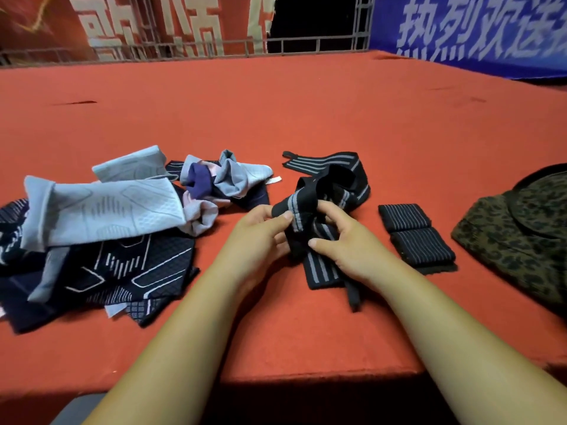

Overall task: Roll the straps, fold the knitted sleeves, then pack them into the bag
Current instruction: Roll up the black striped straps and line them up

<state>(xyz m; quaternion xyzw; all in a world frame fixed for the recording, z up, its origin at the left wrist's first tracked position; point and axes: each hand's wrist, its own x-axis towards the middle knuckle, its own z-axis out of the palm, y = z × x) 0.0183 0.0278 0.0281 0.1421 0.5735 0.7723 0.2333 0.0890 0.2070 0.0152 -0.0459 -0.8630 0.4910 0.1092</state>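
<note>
Loose strap (334, 182) is mid-desk, tangled, partly lifted off the red desk (306, 102) by both hands. Left hand (260, 231) pinches one flat end between thumb and fingers. Right hand (340, 237) has its fingers curled round the bunched middle.

Handling, my read:
- light, limp, stretchy woven elastic, with no stiffness of its own
- won't slip much, but a roll will likely spring open if let go
- take it at a flat end, keep tension, roll tight along the length
- untwist it first (it crosses over itself at least once)

Looks: black with grey lengthwise stripes. Far end lies flat on the desk. A narrow black tail hangs off the near end, possibly a closure tab or loop, can't tell.

Two rolled straps (414, 231) sit side by side, touching, just right of the hands. Leopard-print bag (521, 237) is further right, at the desk edge. Knitted sleeves (101, 210), pale blue and navy with line patterns, lie unfolded in a heap on the left.
</note>
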